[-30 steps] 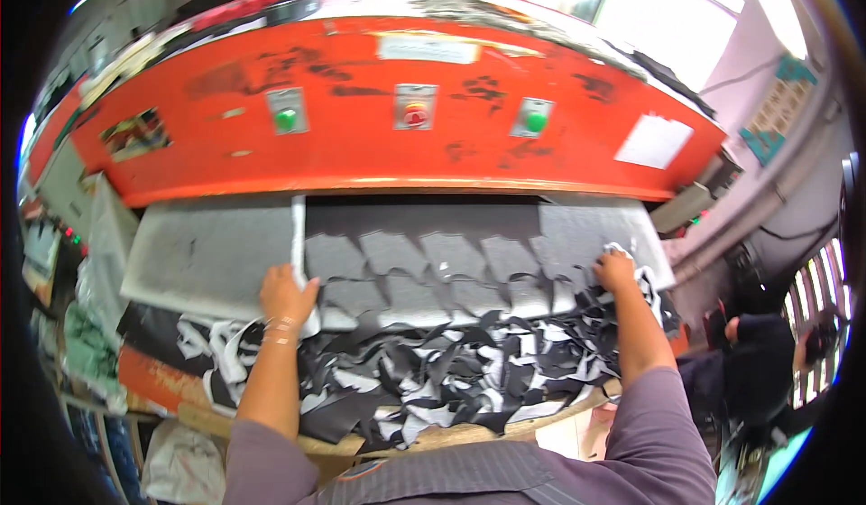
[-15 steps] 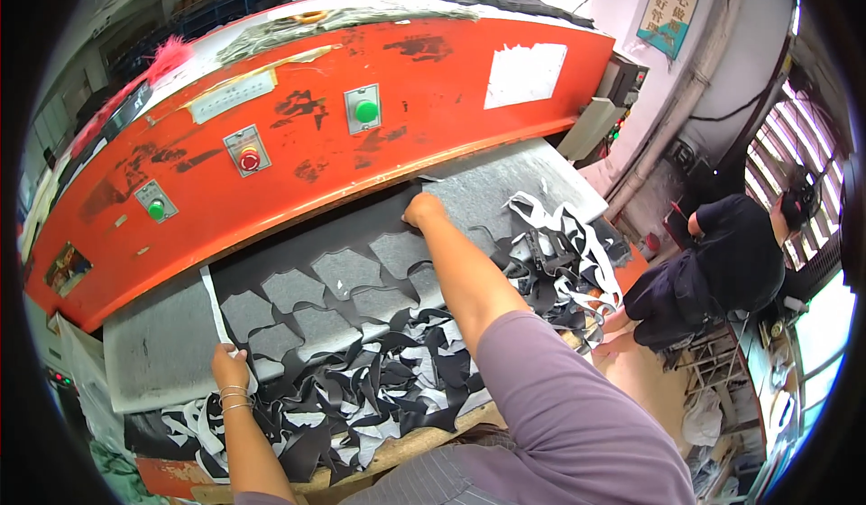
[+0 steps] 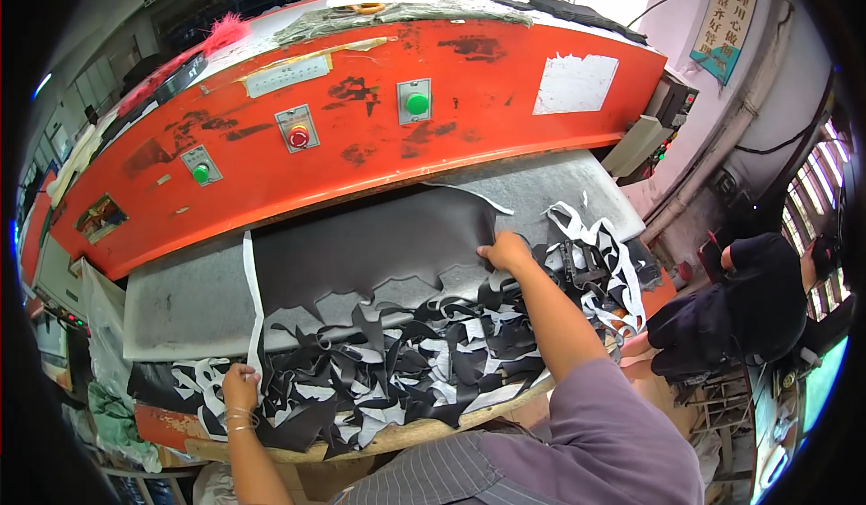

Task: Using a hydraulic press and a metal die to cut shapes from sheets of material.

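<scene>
Sheet (image 3: 379, 248), dark grey and thin, is lying on the grey pad (image 3: 180, 302) of the press bed, with its far part reaching under the orange press head (image 3: 361, 135). Its near edge is showing a row of jagged cut-out notches. The right hand (image 3: 507, 252) is gripping the sheet at its right edge, fingers closed on the material. The left hand (image 3: 240, 388) is clenching the lower end of a white strip (image 3: 253, 297) that is running along the left edge of the sheet, at the front left of the bench (image 3: 424, 433).

Scraps (image 3: 406, 370), black and white, are lying in a tangled heap along the front of the bench, between the two hands and continuing to the right beside the right forearm. No bin or tray is holding them; they are resting loose on the surface.

On the press head, two green buttons (image 3: 416, 103) and one red button (image 3: 299, 136) are facing the operator. At the right, well apart from the bench, a second person (image 3: 749, 306) in dark clothing is bending down.
</scene>
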`<action>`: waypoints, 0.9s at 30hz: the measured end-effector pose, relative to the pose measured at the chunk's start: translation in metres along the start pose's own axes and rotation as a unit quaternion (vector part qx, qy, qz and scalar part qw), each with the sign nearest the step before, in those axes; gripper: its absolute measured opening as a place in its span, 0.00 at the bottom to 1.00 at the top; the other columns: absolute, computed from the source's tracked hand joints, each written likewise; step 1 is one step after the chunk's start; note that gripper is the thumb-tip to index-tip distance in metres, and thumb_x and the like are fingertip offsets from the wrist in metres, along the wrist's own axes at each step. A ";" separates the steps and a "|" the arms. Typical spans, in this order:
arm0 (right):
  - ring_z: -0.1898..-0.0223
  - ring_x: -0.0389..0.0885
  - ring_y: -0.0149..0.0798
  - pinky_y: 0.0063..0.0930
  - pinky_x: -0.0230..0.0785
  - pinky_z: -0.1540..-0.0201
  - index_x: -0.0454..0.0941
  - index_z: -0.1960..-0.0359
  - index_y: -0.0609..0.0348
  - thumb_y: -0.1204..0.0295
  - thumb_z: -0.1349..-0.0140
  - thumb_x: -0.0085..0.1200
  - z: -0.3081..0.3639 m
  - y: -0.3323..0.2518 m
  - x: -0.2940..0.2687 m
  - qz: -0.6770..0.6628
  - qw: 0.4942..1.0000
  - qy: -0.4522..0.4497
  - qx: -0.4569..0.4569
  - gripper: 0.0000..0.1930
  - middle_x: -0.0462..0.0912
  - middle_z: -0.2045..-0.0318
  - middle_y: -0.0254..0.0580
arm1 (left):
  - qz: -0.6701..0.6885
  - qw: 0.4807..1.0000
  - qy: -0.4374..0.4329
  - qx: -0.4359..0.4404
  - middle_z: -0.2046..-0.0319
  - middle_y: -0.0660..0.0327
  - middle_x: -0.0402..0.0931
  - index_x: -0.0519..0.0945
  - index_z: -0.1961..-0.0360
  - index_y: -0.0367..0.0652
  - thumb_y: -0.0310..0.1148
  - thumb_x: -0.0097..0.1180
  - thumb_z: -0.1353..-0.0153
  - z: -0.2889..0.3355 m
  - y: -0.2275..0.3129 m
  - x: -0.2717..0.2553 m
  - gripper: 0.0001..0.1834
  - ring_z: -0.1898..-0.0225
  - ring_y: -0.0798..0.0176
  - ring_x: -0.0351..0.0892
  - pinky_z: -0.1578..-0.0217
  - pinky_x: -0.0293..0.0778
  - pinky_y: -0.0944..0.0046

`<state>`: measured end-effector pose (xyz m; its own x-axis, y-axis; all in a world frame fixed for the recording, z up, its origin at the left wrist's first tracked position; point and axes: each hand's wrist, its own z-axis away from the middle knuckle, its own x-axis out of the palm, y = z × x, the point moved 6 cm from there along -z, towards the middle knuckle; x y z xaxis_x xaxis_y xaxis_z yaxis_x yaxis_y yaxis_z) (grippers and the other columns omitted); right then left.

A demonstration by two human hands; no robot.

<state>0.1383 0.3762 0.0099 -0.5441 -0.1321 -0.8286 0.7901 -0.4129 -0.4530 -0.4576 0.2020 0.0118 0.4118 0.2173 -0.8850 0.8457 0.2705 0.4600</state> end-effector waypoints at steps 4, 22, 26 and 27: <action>0.54 0.80 0.58 0.45 0.72 0.52 0.77 0.55 0.63 0.57 0.44 0.59 0.008 0.053 -0.004 -0.032 0.998 0.047 -0.020 0.23 0.81 0.58 0.59 | 0.036 0.999 -0.013 -0.027 0.75 0.56 0.77 0.78 0.70 0.37 0.24 0.64 0.53 0.023 0.013 0.007 0.09 0.72 0.62 0.75 0.67 0.71 0.63; 0.66 0.74 0.60 0.48 0.65 0.62 0.75 0.71 0.66 0.71 0.44 0.56 0.027 0.207 -0.127 0.110 0.936 0.181 -0.281 0.08 0.75 0.72 0.57 | 0.045 0.972 0.022 0.230 0.54 0.53 0.78 0.80 0.56 0.42 0.36 0.60 0.45 0.029 0.200 0.051 0.16 0.50 0.49 0.75 0.48 0.68 0.52; 0.65 0.76 0.58 0.43 0.67 0.62 0.77 0.68 0.67 0.71 0.41 0.54 0.053 0.209 -0.136 0.114 0.920 0.261 -0.268 0.09 0.77 0.70 0.56 | -0.077 0.975 -0.002 0.210 0.43 0.55 0.73 0.76 0.47 0.43 0.39 0.50 0.36 0.004 0.174 0.084 0.19 0.39 0.50 0.68 0.42 0.64 0.48; 0.65 0.77 0.57 0.41 0.68 0.61 0.78 0.66 0.68 0.70 0.40 0.53 0.062 0.216 -0.143 0.065 0.922 0.278 -0.263 0.10 0.78 0.70 0.56 | -0.101 0.980 -0.037 0.167 0.39 0.57 0.68 0.73 0.42 0.45 0.40 0.44 0.33 -0.007 0.157 0.082 0.21 0.35 0.51 0.62 0.38 0.58 0.45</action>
<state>0.3692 0.2503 0.0513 -0.3229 0.3930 -0.8610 0.9452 0.0873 -0.3146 -0.2935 0.2690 0.0120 0.2380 0.1195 -0.9639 0.9713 -0.0230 0.2369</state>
